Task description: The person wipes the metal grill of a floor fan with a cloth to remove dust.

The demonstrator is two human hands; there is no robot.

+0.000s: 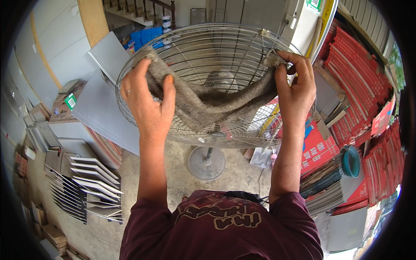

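Observation:
A worn grey-brown cloth [201, 104] hangs slack between my two raised hands. My left hand [149, 97] pinches its left end, fingers closed over the fabric and a ring on one finger. The frayed right corner is gripped by my right hand [297, 82], thumb against bent fingers. Directly behind the cloth is the round wire cage of a large standing fan [225, 37], its motor housing [219, 78] partly seen through the wires. I cannot tell whether the cloth touches the cage. Below, the fan's pole rises from a round grey base [206, 162] on the concrete floor.
Red cardboard boxes [355, 86] are stacked along the right, with a teal basket [351, 161] among them. Leaning grey panels [106, 112] and a rack of tile samples [95, 182] stand at left. Blue packages [146, 37] lie near the stairs [130, 11] at the back.

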